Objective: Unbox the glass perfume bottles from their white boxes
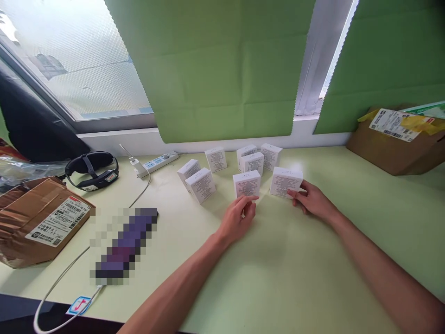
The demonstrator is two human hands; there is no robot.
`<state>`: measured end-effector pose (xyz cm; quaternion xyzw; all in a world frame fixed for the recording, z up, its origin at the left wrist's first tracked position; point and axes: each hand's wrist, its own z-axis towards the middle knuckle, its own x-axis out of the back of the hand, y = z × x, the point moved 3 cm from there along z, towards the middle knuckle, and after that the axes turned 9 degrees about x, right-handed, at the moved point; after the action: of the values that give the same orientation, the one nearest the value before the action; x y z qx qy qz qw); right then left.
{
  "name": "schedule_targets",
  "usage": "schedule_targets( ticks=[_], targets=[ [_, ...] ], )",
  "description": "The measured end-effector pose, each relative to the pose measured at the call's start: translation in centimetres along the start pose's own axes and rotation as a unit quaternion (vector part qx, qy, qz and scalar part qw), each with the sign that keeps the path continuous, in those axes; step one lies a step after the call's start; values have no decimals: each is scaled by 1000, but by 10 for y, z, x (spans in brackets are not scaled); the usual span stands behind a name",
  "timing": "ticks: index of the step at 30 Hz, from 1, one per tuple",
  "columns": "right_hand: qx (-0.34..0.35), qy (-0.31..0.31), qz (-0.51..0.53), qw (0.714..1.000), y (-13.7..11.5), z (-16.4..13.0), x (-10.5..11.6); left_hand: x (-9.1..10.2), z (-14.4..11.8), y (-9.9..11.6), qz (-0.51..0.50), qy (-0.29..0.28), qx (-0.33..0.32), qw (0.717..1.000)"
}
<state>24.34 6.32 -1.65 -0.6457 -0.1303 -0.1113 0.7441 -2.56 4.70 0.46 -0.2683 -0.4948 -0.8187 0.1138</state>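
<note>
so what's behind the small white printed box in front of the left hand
Behind that small white printed box stand three similar ones: a near box, a rear left box and a rear right box. Covered: the near box's base partly, the rear left box's front mostly.

White boxes (246,185), pale green tabletop (295,273)

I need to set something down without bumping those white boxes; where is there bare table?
The table is bare between the left forearm and right forearm, and between right forearm and right carton. It is crowded mid-back, where the white boxes stand close together, and at left, among the left carton, headset, power strip and pixelated device.
</note>
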Motion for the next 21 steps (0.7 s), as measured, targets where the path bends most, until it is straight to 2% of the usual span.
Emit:
schedule_targets(
  ticks=[3,6,11,17,21],
  targets=[
    [-6,-17,5,1000,-3,-1,3,-1,2,-1,7,-42,36,998],
    [-21,-36,21,999,-2,-10,20,-3,2,-1,9,-83,43,996],
    [-26,33,82,996,12,-24,45,-7,0,-3,33,-124,42,991],
    [-68,13,-7,998,14,-21,36,-12,-3,-1,99,-190,24,976],
    [-65,22,-14,998,12,-21,37,-12,-4,1,123,-194,25,973]
  ],
)
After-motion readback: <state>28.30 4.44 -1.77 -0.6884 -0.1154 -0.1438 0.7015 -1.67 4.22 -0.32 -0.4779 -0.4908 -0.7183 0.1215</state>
